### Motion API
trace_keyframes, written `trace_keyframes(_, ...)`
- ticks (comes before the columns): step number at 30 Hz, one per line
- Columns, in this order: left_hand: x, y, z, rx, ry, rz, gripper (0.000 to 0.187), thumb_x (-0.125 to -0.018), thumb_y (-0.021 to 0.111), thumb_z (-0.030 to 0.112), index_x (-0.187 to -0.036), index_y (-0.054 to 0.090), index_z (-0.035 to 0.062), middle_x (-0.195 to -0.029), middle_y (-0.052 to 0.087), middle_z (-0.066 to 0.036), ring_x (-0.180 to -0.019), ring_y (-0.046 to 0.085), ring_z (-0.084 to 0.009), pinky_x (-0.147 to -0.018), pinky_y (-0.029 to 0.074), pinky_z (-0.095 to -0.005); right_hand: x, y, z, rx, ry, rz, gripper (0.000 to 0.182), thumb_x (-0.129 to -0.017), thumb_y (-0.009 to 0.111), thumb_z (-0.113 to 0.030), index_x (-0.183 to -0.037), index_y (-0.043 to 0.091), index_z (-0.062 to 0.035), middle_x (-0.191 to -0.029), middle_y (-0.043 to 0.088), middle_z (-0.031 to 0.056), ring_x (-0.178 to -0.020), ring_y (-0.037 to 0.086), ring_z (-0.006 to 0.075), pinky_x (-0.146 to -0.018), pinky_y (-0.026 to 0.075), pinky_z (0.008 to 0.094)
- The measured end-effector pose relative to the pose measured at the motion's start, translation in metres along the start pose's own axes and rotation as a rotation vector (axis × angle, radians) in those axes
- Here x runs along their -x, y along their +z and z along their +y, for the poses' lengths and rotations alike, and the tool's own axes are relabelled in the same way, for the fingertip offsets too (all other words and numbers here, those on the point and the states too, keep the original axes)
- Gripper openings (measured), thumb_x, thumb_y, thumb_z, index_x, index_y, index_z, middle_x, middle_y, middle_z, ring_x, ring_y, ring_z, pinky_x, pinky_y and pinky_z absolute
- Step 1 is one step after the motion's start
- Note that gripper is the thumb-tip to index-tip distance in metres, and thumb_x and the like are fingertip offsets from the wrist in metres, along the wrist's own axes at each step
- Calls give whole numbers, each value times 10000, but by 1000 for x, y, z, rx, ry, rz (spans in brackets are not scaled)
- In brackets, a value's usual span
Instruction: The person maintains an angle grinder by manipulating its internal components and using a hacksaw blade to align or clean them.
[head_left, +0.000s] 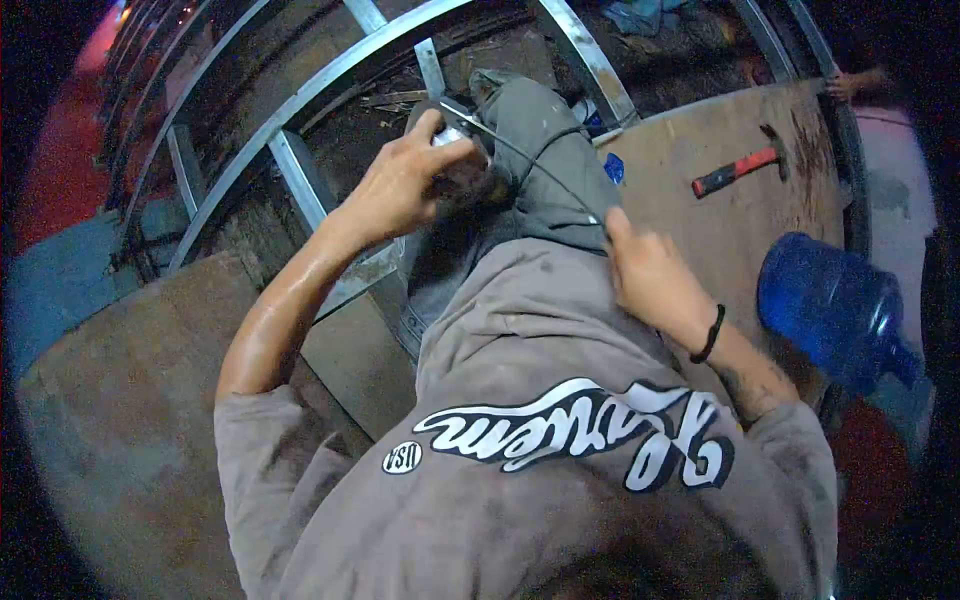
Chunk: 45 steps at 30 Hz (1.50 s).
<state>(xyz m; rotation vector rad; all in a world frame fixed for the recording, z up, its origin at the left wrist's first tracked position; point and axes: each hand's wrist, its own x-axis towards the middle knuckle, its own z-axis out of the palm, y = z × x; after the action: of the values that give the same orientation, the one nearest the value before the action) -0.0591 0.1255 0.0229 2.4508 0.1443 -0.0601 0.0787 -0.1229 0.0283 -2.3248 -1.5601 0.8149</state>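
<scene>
My left hand (405,180) is closed around a shiny silver-and-dark object (452,135) over my left thigh. Its kind is something I cannot tell, as the fingers cover much of it. A thin, dark, cord-like length (548,172) with a pale stretch at its upper end runs from there down across my lap. My right hand (645,265) pinches the lower end of this length beside my right hip, and a small light tip shows at the fingers. Dark trousers (535,115) lie beneath both hands.
A hammer with a red-and-black handle (735,174) rests on the plywood (690,130) at right, near a blue water jug (830,305) on its side. Curved metal framing (300,95) arches ahead over gaps and debris. Another person's hand (858,84) touches the frame at upper right.
</scene>
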Motion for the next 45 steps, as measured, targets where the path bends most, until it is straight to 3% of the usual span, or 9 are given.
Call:
trace_keyframes(4,-7,14,1,-72,43,12,532,-576,618,-66,-1052,566,165,-1051,464,-184,-927,550,-411,-780,482,-435,-57,10,-25,34,-71,171,205,-759,511,-13,-935,412,24,-653,583,252,-624,604,432,-542,486,505)
trace_keyframes(7,3,12,1,-87,19,-5,545,-571,621,-67,-1057,560,172,-1055,458,-182,-925,552,-401,-771,485,-428,-62,7,-21,-60,-120,162,202,-802,523,-66,-955,411,3,-650,575,259,-648,593,447,-556,479,515)
trace_keyframes(10,5,18,5,-90,114,-3,536,-568,633,-53,-1044,556,182,-1000,441,-170,-922,532,-385,-759,472,-412,-39,-5,-9,-255,-53,3,219,-832,539,-114,-997,425,-24,-670,572,262,-678,575,462,-584,463,524)
trace_keyframes(12,4,19,11,-52,120,-4,510,-582,638,-40,-1038,555,174,-947,424,-164,-886,516,-384,-743,456,-414,-29,6,2,-357,-144,185,224,-849,551,-141,-1024,444,-50,-697,575,256,-705,564,462,-605,445,521)
trace_keyframes(16,6,12,9,-52,70,-67,476,-608,632,-29,-1034,554,167,-924,413,-163,-862,508,-381,-728,446,-414,-13,0,3,-437,-22,385,252,-845,549,-105,-1067,459,-28,-765,590,236,-735,575,439,-608,442,479)
trace_keyframes(21,-1,14,13,-86,106,-67,440,-636,621,-18,-1030,556,166,-941,413,-166,-872,517,-369,-732,449,-402,-10,-12,3,-466,43,348,298,-844,546,-88,-1119,453,-18,-856,589,244,-799,577,439,-650,452,454)
trace_keyframes(26,-9,12,18,-94,102,-94,430,-645,624,-12,-1030,561,170,-960,416,-168,-881,523,-367,-740,452,-406,-13,-7,-9,-577,-88,299,381,-853,550,-98,-1206,422,-30,-939,586,266,-882,562,456,-709,453,462)
trace_keyframes(33,-7,13,16,-69,117,-90,373,-668,631,10,-1003,566,160,-1025,432,-185,-910,526,-373,-760,453,-414,-21,4,-16,-609,-67,284,351,-867,528,-100,-1195,425,-27,-886,590,275,-853,568,455,-697,450,476)
trace_keyframes(45,-15,7,27,-123,95,-132,309,-695,639,42,-977,574,150,-963,429,-167,-869,528,-348,-733,457,-403,-36,6,-8,-633,-115,291,322,-861,531,-98,-1160,427,-36,-854,589,273,-827,564,469,-671,442,498)
